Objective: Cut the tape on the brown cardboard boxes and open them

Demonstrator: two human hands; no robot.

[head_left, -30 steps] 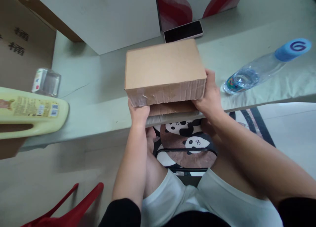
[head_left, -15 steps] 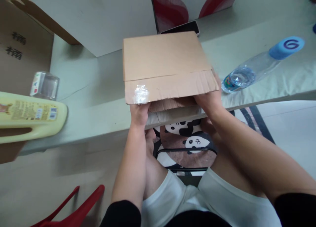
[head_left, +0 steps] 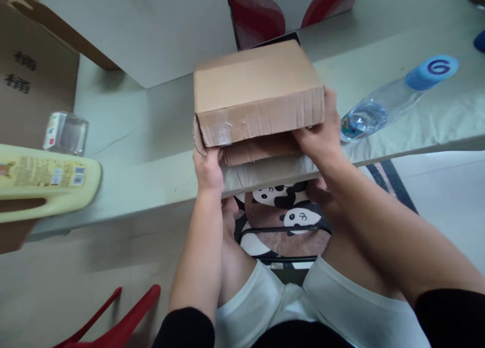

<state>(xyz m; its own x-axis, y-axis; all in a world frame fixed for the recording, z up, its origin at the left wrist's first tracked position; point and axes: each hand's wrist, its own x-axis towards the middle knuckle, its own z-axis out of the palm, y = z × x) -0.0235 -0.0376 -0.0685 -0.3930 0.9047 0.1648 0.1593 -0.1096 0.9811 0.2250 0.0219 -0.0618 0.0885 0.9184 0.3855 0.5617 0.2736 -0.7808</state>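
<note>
cardboard box (head_left: 257, 93), contents hidden, gripped at its near corners by both hands' curled fingers (head_left: 207, 162).

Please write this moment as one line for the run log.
left hand: grips cardboard box | right hand: grips box | box: at table edge

Soft, even indoor light with faint shadows; slight motion blur throughout, and wide-angle bending stretches the frame's left and right edges.

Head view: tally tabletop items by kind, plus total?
Cardboard boxes: 3 (small box held by left hand and right hand; brown carton; red-and-white carton)
Bottles: 2 (yellow bottle, water bottle)
Clear plastic case: 1
Total: 6
</note>
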